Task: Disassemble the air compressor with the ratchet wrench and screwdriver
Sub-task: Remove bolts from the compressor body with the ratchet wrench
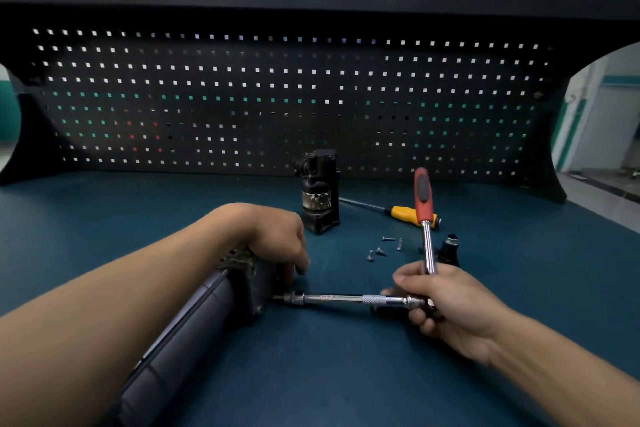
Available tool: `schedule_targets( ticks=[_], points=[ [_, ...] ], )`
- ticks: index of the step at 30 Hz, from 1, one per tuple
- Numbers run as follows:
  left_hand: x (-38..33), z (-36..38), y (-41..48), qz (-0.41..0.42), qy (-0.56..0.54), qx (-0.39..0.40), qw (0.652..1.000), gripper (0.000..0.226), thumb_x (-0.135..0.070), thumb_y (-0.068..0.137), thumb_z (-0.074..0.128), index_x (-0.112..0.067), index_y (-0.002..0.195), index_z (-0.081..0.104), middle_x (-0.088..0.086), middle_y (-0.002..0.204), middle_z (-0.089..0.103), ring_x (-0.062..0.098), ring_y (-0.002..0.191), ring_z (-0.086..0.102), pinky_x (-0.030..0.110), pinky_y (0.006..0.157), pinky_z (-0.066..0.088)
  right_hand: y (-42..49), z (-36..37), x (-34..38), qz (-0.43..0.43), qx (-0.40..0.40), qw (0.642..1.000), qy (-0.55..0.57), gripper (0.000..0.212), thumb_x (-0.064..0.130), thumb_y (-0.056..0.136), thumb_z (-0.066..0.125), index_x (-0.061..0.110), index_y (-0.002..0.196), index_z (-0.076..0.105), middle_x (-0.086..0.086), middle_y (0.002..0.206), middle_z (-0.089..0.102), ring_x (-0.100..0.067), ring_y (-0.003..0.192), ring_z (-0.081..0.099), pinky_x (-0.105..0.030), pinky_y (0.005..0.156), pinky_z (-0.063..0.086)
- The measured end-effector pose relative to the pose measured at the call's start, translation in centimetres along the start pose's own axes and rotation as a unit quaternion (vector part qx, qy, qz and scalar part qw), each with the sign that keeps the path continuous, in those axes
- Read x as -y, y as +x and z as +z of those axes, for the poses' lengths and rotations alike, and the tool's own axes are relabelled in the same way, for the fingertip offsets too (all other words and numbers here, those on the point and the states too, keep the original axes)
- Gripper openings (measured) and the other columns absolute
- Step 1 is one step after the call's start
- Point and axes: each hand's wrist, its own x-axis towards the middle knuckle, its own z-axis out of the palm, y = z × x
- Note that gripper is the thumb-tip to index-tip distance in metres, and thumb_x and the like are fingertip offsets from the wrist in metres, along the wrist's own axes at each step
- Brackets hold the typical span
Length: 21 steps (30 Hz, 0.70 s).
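In the head view, the air compressor point(194, 329) lies on its side on the blue-green desk point(346, 374), at the left and near the viewer, its grey cylindrical body running from the lower left edge up toward the centre. The left grip point(277, 239) rests over the compressor's dark far end, fingers curled down around it. The right grip point(446, 302) is closed round the head of the ratchet wrench point(426, 239), whose red handle stands up and away from the viewer. Its chrome extension bar point(346, 298) runs level to the left, its tip meeting the compressor's end face (the fastener there is too small to make out). Beyond the grips, a black motor-like part point(318, 191) stands upright near the pegboard point(277, 97). The yellow-handled screwdriver point(405, 213) lies just to its right, behind the wrench handle. Four loose screws point(381, 250) lie between that part and the right grip, with a small black piece point(450, 250) beside the wrench shaft.
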Motion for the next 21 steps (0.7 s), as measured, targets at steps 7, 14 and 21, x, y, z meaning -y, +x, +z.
schedule_targets(
  ticks=[7, 14, 21],
  points=[
    [0.08, -0.01, 0.03, -0.001, 0.015, -0.027, 1.000, 0.023, -0.035, 0.097, 0.058, -0.024, 0.090, 0.077, -0.021, 0.073, 0.070, 0.006, 0.083, 0.066, 0.024, 0.085, 0.050, -0.25, -0.34, -0.34, -0.030, -0.046, 0.998, 0.043, 0.009, 0.001, 0.097, 0.058, 0.010, 0.095, 0.058, -0.014, 0.077, 0.076, -0.012, 0.037, 0.045, -0.019, 0.033, 0.035],
    [-0.33, 0.06, -0.19, -0.005, 0.015, -0.023, 1.000, 0.028, -0.034, 0.099, 0.057, -0.018, 0.105, 0.078, -0.017, 0.080, 0.071, 0.006, 0.085, 0.063, 0.024, 0.087, 0.048, -0.07, -0.03, -0.57, -0.044, -0.056, 0.997, 0.014, 0.008, 0.001, 0.097, 0.058, 0.009, 0.097, 0.059, -0.014, 0.081, 0.077, -0.013, 0.038, 0.047, -0.021, 0.034, 0.037],
    [-0.34, 0.17, -0.31, -0.004, 0.048, -0.034, 0.998, 0.029, -0.036, 0.097, 0.058, -0.015, 0.101, 0.078, -0.003, 0.096, 0.072, 0.019, 0.103, 0.066, 0.031, 0.091, 0.050, -0.04, 0.02, -0.53, -0.040, -0.056, 0.997, 0.026, 0.010, 0.000, 0.097, 0.058, 0.010, 0.095, 0.059, -0.014, 0.079, 0.076, -0.013, 0.037, 0.047, -0.019, 0.034, 0.036]
  ],
)
